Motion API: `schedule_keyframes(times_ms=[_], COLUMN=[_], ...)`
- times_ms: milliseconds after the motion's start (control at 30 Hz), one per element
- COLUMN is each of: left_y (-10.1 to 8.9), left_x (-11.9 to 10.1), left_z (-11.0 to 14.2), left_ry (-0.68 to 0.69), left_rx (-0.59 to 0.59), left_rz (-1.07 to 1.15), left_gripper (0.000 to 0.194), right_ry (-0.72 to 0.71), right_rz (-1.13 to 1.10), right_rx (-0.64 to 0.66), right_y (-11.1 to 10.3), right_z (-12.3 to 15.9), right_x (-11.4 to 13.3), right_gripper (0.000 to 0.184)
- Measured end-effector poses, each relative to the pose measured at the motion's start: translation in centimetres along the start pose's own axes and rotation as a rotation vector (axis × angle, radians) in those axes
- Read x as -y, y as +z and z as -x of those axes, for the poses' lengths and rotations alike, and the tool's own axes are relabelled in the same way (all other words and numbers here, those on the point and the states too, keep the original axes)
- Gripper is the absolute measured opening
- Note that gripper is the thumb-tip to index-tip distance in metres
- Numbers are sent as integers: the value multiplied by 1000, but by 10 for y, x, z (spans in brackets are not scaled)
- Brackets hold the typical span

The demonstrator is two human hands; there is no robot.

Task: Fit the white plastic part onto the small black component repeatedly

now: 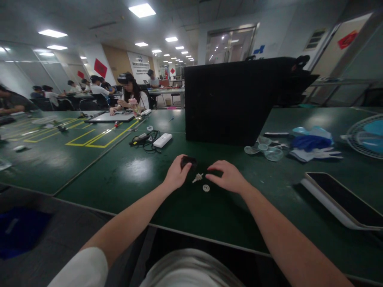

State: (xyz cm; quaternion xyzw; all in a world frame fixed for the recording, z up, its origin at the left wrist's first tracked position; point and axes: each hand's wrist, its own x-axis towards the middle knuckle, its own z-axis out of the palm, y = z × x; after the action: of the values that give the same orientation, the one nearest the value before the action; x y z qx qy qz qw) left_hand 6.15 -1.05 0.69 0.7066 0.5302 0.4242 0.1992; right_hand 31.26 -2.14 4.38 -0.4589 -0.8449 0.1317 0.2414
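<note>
Between thumb and fingers my left hand (177, 173) grips a small black part (189, 161), held just above the green table (125, 187); its exact kind is too dark to make out. A pale shaft-like piece with a wider middle (198, 178) lies on the table between my hands. Closer to me rests a pale round disc with a hole (206, 188), like a small gear or washer. My right hand (229, 176) hovers right of these pieces, thumb and fingers apart, with nothing visible in it.
A large black box (227, 103) stands ahead. To its right lie plastic fan blades (266, 149), blue-and-white gloves (314, 145) and a round fan grille (366, 135). A dark-topped device (344, 199) sits at right. Cables and a white power bank-like block (162, 140) lie left; a person (131, 93) works beyond.
</note>
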Motion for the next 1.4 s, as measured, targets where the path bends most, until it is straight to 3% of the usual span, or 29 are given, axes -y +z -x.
schedule_keyframes(times_ms=[133,300,567,767,933,1067,1200,1400], left_y=[-19,-14,-7,-8,-7,-4,-2,-7], left_x=[20,16,13,7,2,2,4,6], left_z=[1,4,10,11,12,13,13,12], left_ry=[-63,-20,60,32,70,79,65,32], left_rx=[93,198,292,303,330,357,337,250], left_rz=[-54,-37,-83,-141,-169,-123,-98,-210], left_gripper=[45,49,54,56,56,57,56,52], right_ry=[-48,26,-29,-36,-147,-208,-124,57], right_rz=[33,77,77,-36,-97,-34,38,89], right_rx=[229,312,240,113,-51,-86,-148,67], right_y=[12,20,24,21,27,35,31,34], right_z=[1,-1,-3,-3,-8,-14,-16,-17], right_x=[19,24,13,19,32,31,17,10], right_gripper=[36,26,19,18,16,17,21,45])
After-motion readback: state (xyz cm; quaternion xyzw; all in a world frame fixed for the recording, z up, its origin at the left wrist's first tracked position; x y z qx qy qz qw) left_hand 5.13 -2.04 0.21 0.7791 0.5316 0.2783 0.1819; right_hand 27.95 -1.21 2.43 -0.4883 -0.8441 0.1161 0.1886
